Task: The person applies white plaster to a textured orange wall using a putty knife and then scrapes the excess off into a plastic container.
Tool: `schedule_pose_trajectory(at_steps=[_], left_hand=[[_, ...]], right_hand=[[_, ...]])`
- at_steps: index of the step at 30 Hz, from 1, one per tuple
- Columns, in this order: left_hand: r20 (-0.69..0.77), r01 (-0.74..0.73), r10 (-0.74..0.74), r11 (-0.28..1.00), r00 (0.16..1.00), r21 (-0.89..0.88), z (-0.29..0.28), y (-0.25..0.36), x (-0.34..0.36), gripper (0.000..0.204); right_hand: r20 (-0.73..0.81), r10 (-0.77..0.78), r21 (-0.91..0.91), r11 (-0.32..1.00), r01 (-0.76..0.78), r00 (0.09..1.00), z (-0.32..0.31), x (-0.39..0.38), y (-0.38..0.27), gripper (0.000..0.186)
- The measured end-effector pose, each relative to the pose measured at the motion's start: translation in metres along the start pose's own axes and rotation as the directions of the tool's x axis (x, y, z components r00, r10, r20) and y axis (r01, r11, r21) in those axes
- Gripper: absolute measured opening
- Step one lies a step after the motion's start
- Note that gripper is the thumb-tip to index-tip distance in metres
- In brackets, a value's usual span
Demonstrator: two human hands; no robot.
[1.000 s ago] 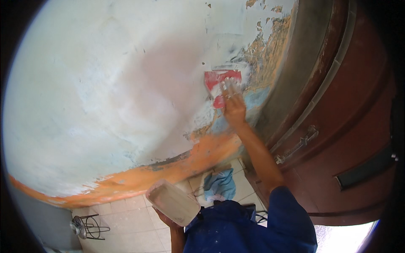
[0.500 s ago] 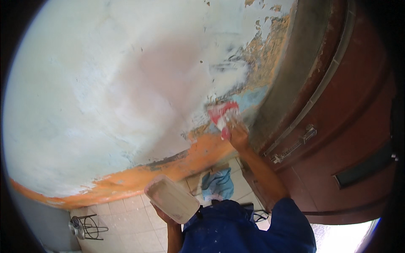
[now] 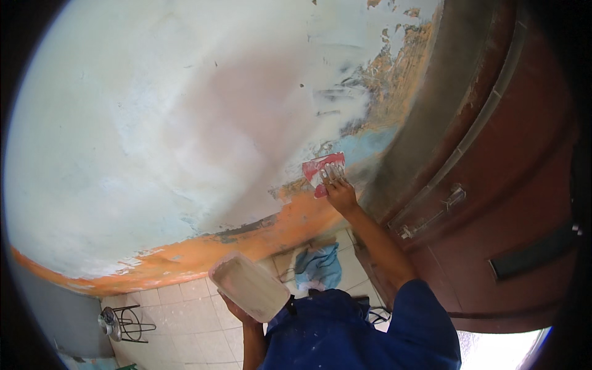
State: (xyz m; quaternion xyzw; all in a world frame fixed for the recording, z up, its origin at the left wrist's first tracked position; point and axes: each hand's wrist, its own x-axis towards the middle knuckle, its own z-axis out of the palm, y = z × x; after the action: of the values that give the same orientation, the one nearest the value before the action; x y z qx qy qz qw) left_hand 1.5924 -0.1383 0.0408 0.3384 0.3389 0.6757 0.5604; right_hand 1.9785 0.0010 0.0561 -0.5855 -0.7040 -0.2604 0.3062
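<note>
My right hand (image 3: 340, 191) is closed round a red putty spreader (image 3: 314, 166), its fingers flat over the blade and coated in white paste. The blade lies against the wall (image 3: 185, 154), by a strip where white filler meets bare blue and orange patches. Lower down, my left hand (image 3: 235, 309) supports a pale rectangular tub (image 3: 250, 287) from its left side and underneath. The tub is tilted, its open side showing a greyish, smeared inside. Most of my left fingers are hidden behind it.
A dark red door (image 3: 493, 203) with a metal bolt (image 3: 453, 196) stands to the right. On the tiled floor (image 3: 185, 314) lie a blue cloth (image 3: 318, 266) and, far left, a metal-legged stool (image 3: 126, 324). An orange band (image 3: 185, 262) runs along the wall's bottom.
My right hand and the spreader, blurred before, are now sharp, and the blade lies flatter on the wall. The left hand and tub have hardly moved; the view has shifted slightly.
</note>
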Motion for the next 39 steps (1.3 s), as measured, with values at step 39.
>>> schedule_pose_trajectory(at_steps=[39], left_hand=[[-0.07,-0.115,0.115,0.993,0.991,0.0,0.015,0.01,0.0,0.047]], right_hand=[[-0.237,0.097,-0.078,0.99,-0.118,0.967,0.042,0.008,-0.015,0.06]])
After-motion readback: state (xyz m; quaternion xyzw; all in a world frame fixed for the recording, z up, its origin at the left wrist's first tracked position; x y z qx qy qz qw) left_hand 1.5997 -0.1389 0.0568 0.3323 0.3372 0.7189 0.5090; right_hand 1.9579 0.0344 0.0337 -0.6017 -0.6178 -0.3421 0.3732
